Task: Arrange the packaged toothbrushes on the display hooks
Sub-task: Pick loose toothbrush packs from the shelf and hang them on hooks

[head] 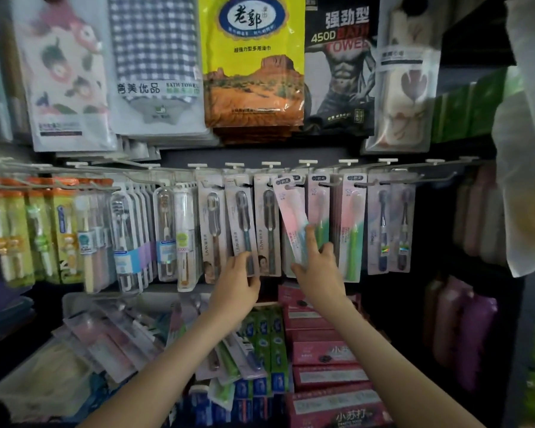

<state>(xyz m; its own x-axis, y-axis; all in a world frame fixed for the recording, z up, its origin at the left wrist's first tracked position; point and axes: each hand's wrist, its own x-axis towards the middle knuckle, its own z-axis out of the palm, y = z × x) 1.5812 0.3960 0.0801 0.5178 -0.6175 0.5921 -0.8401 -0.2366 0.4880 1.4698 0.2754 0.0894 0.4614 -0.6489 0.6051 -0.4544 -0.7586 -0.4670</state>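
- Large flat bath-towel packs (pixel 254 63) hang along the top of the dark display wall, overlapping. They take no part in this job.
- Below them runs a row of pale metal display hooks with white tag ends (pixel 348 162). Most carry carded toothbrushes grouped by kind, so like hangs with like.
- A clear plastic bin (pixel 34 387) sits low on the left. Loose packaged toothbrushes (pixel 112 344) lie across it and just beside it, likely the stock waiting to be hung.
- Red cardboard boxes (pixel 325 353) are stacked under the hooks, behind the right forearm.
- The right hand (pixel 317 270) pinches the lower end of a pink-and-white carded toothbrush pack (pixel 291 217). Two fingers lie up its front and the thumb is at its left edge.
- That pack is tilted, its top leaning left toward a hook just beside the matching pink packs with green-handled brushes (pixel 351 227). Holding it low probably lets the top hole be steered onto the hook. Whether the hole is already on the hook I cannot tell.
- The left hand (pixel 237 282) is closed round the bottom of a grey carded pack with a dark brush (pixel 243 217), which hangs on its hook. My guess is that it holds this neighbour aside to make room.
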